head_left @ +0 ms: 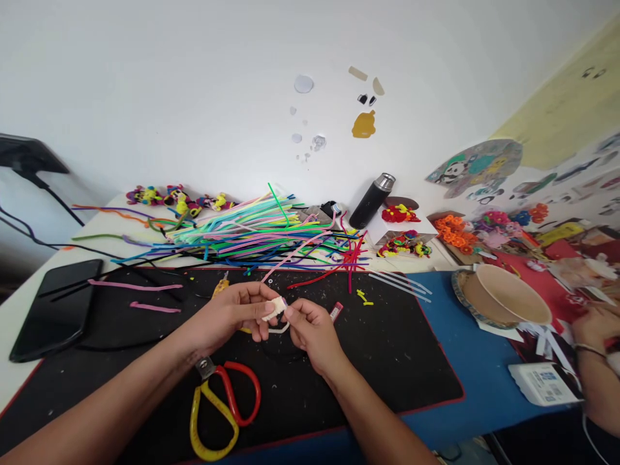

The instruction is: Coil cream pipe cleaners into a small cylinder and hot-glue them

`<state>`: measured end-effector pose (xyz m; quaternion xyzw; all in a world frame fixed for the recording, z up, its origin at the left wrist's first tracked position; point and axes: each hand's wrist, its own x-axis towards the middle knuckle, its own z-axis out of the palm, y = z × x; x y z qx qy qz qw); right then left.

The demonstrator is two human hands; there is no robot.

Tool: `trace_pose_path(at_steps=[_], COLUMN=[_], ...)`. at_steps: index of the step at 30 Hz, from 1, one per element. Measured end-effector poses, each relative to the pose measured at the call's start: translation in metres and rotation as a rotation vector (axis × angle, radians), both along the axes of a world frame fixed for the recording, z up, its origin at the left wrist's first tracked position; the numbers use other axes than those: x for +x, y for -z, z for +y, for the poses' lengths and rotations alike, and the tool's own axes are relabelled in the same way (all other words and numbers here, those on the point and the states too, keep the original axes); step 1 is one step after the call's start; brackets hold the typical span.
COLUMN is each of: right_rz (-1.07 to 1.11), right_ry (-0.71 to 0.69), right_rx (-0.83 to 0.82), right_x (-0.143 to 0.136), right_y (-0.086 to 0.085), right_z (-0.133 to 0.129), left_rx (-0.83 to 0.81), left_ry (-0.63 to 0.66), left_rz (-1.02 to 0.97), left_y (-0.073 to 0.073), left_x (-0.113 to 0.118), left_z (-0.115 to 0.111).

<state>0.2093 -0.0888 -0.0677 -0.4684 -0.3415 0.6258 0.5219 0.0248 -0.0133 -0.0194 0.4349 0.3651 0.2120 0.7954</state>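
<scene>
Between my two hands, at the middle of the black mat, is a small cream fuzzy pipe-cleaner piece (275, 309) with dark parts on its lower side. My left hand (242, 310) pinches it from the left between thumb and fingers. From the right, my right hand (312, 329) is closed at its edge, thumb against forefinger; a pale strand (279, 330) curves below, between the hands. What exactly the right fingertips grip is too small to tell. Scissors (223, 400) with one red and one yellow handle lie below my left wrist, blades partly hidden by it.
Behind the mat (387, 361) lies a large heap of coloured pipe cleaners (252, 226). A black phone (57, 310) lies at left. A black flask (372, 201) stands at the back. At right are a bowl (513, 294), a white box (543, 383) and another person's arm (598, 361).
</scene>
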Motion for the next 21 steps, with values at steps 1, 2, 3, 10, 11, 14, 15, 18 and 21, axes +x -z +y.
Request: trace_pose_path(at_steps=[1,2,3,10,11,14,15,18,21], right_rz=[0.011,0.023,0.036,0.097,0.103,0.13,0.139,0.154,0.161], right_ry=[-0.003,-0.008,-0.011,-0.017,-0.016,-0.009,-0.009,-0.016,-0.028], right_rx=[0.0,-0.002,-0.005,-0.03,-0.032,-0.036,-0.034,-0.016,-0.008], right_x=[0.0,0.0,0.001,0.004,0.005,0.005,0.005,0.004,0.004], right_y=[0.0,0.0,0.001,0.003,0.003,0.004,0.004,0.004,0.004], right_z=[0.0,-0.001,-0.001,-0.002,-0.002,-0.002,-0.001,-0.001,-0.001], left_rx=[-0.023,-0.039,-0.047,0.027,0.036,0.045,0.043,0.032,0.022], left_ry=[0.008,0.012,0.015,0.098,0.103,0.122,0.13,0.149,0.149], left_rz=[-0.02,-0.039,-0.055,-0.08,-0.082,-0.096,-0.105,-0.131,-0.14], left_y=[0.0,0.001,0.002,0.007,0.007,0.009,0.009,0.012,0.015], left_x=[0.001,0.001,0.002,0.002,0.002,0.002,0.002,0.003,0.003], left_z=[-0.001,-0.002,-0.003,-0.006,-0.007,-0.008,-0.008,-0.009,-0.009])
